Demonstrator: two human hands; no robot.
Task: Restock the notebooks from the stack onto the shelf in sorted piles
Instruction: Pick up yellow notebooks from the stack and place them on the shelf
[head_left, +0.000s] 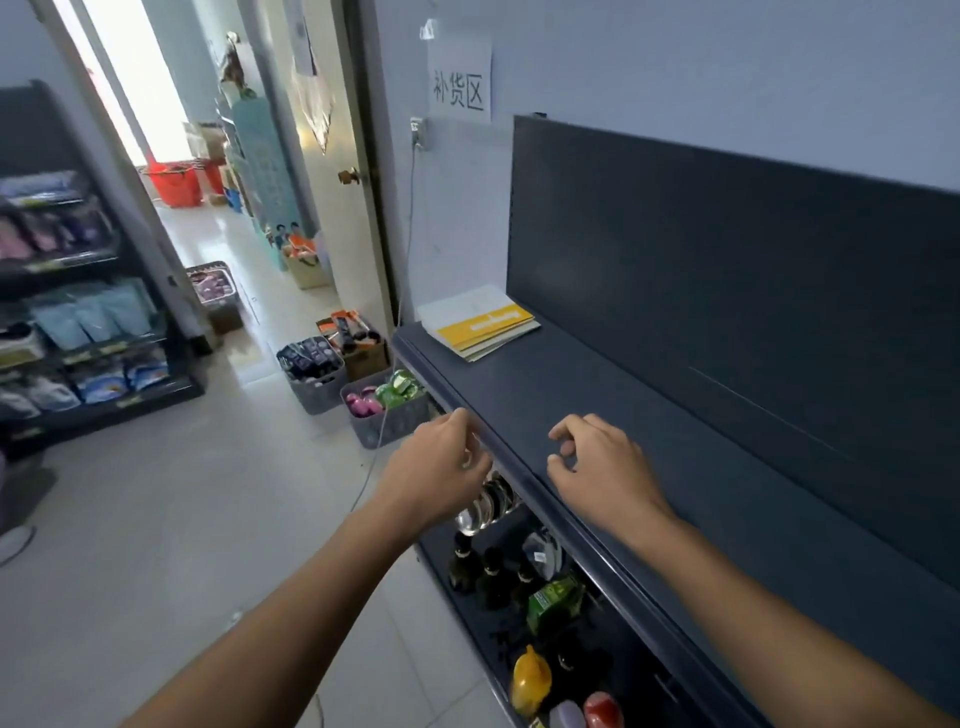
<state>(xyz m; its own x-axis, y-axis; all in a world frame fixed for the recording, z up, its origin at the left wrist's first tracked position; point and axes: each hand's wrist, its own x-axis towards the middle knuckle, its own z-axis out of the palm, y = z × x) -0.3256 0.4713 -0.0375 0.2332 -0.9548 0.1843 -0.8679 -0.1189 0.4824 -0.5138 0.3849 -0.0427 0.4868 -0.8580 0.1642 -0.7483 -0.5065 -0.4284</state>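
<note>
A small pile of notebooks (480, 325) with a yellow and white top cover lies at the far left end of the dark shelf (649, 431). My left hand (441, 467) hovers at the shelf's front edge, fingers loosely curled, holding nothing. My right hand (597, 462) is over the shelf surface with fingers bent and apart, also holding nothing. Both hands are well short of the pile.
The shelf's dark back panel (727, 270) rises behind it. A lower shelf holds bottles (493, 566) and glasses (493, 501). Baskets of goods (387, 402) stand on the floor by the shelf's left end. Another rack (78, 312) stands at the left.
</note>
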